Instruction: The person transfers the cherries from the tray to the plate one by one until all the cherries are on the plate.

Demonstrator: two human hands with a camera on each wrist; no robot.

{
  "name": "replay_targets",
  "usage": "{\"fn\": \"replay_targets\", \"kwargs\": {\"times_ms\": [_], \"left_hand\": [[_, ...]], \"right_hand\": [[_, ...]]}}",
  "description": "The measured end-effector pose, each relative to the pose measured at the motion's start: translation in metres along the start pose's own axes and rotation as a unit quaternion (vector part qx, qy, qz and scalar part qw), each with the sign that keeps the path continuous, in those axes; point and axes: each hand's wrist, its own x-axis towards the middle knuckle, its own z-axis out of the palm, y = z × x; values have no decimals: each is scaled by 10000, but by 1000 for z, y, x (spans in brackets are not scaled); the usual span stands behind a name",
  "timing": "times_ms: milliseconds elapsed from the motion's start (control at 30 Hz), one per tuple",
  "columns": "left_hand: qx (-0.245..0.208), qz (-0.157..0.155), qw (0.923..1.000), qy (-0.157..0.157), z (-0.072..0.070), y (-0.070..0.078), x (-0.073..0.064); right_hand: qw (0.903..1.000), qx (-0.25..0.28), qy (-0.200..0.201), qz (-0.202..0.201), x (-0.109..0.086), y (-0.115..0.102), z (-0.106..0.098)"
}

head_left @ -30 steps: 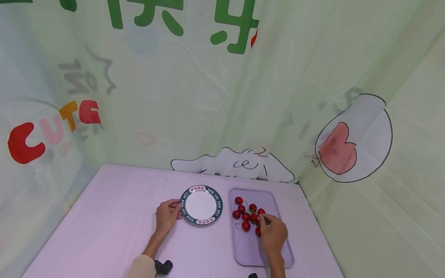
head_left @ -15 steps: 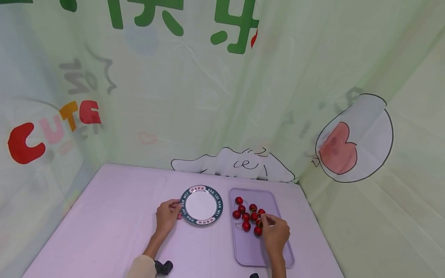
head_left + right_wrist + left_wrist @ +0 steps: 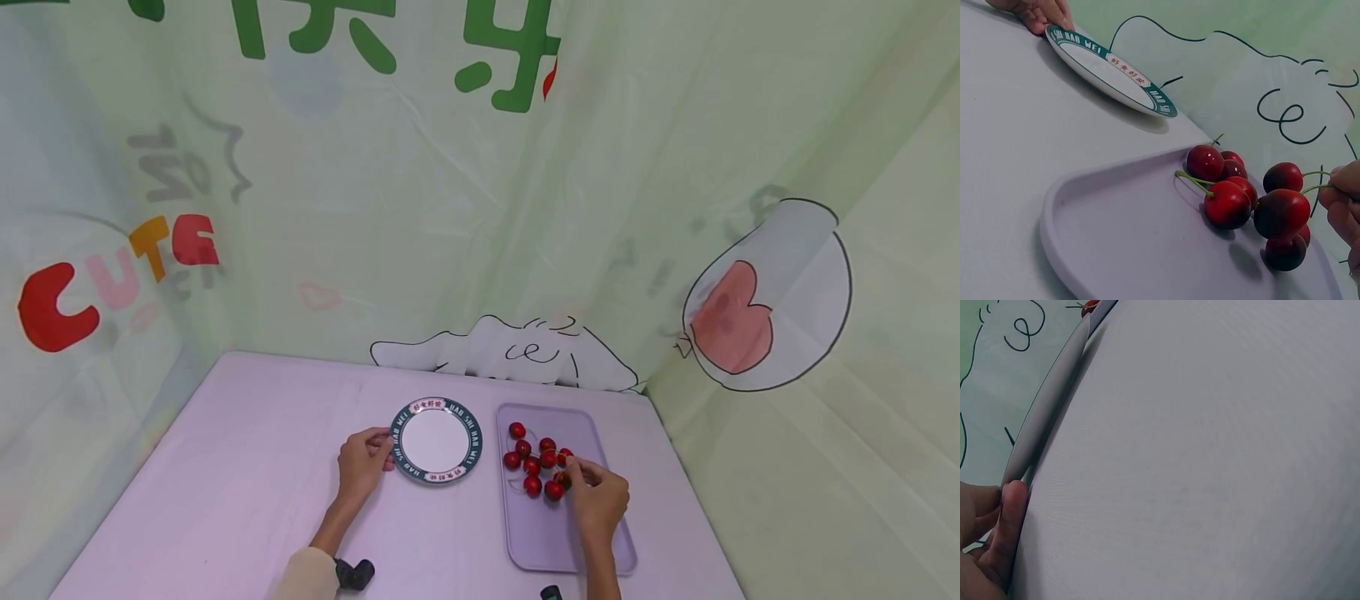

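Observation:
My left hand (image 3: 361, 463) pinches the left edge of a round white plate (image 3: 435, 442) with a dark green lettered rim. In the left wrist view, the thumb and fingers (image 3: 1014, 503) grip that rim, and the plate shows edge-on. To the right, several red cherries (image 3: 532, 467) with green stems lie in a shallow purple tray (image 3: 536, 537). My right hand (image 3: 602, 504) reaches over the tray's right side. In the right wrist view its fingertips (image 3: 1338, 184) pinch a green stem, and a dark red cherry (image 3: 1282, 214) hangs from it. A second stem also runs to the fingers.
The tray and plate sit on a pale pink table (image 3: 247, 492), a narrow gap between them. A printed light green curtain (image 3: 360, 208) stands behind and at both sides. A black object (image 3: 354, 574) is at the left wrist.
My right hand has drifted slightly right. A cherry beside it has shifted a little up and away. The left hand and the plate have stayed in place.

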Motion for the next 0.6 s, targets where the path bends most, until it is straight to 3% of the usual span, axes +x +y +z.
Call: {"fn": "replay_targets", "kwargs": {"times_ms": [300,600], "left_hand": [[32,-20,10000,18,0,-2,-1],[49,2,10000,7,2,-4,1]], "right_hand": [[9966,695,-48,435,-2,7,9],[9884,1371,-98,651,-5,-1,18]]}}
